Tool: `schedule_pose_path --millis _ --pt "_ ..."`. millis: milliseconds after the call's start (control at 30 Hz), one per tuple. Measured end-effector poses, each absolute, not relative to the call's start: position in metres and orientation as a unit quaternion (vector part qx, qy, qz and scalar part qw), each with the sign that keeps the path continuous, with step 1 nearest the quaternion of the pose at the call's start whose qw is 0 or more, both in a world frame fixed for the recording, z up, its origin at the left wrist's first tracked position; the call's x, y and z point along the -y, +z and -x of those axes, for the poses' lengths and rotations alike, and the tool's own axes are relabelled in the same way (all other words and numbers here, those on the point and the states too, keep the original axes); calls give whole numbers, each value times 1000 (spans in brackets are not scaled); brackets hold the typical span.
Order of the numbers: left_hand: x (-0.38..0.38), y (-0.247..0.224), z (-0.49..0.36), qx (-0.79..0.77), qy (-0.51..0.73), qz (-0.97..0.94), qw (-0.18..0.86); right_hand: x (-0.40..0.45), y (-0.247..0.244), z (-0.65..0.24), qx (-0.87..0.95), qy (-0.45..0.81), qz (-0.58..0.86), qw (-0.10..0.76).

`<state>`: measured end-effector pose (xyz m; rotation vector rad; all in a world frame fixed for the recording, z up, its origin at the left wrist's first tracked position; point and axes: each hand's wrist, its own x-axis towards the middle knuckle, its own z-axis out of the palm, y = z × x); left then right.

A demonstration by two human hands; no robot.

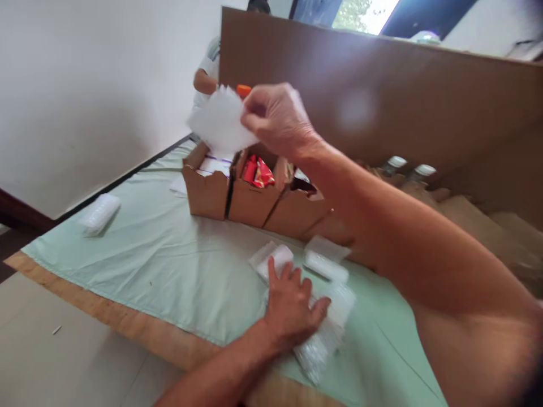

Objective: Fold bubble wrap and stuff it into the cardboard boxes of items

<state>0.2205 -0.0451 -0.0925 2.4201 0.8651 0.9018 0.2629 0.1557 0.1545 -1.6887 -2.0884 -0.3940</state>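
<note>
In the head view my right hand (280, 118) is raised above the row of cardboard bins, pinching the edge of a thin white sheet (223, 124) with a jagged top edge; motion blur hides its texture. Low at the centre, my left hand (292, 308) rests with fingers spread over clear bubble wrap (314, 353) on the table. Just beyond its fingertips lies a white, bubble-wrapped bundle (281, 258). Another wrapped roll (326, 265) sits to the right of it.
Cardboard bins (207, 195) line the back, one with red packets (258, 172). White-capped bottles (396, 163) stand farther right, before a tall cardboard panel (360, 90). A wrapped bundle (100, 213) lies left on the green cloth (169, 260). Behind the panel is another person (206, 79).
</note>
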Motion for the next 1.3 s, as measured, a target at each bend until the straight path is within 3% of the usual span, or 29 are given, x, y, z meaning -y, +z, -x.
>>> schedule_pose_path --millis 133,233,567,767,933,1033,1167,1300 --pt "42 -92 -215 -300 404 -841 197 -52 160 -321 700 -107 581 402" --pt "36 -93 -211 -314 438 -817 205 30 136 -359 655 -66 585 474" --pt "28 -72 -164 -366 494 -729 301 184 43 -411 504 -10 664 553" --pt "78 -75 -117 -300 342 -859 235 214 8 -405 558 -95 663 489" --pt "87 -85 -118 -197 208 -952 106 217 -29 -410 749 -8 625 218" --pt "82 -85 -135 -166 153 -971 78 205 -45 -409 766 30 631 121" --pt "82 -90 -156 -193 130 -970 68 184 -65 -401 762 66 636 98" --pt "86 -99 -168 -205 191 -958 55 177 -82 -393 748 32 636 190"
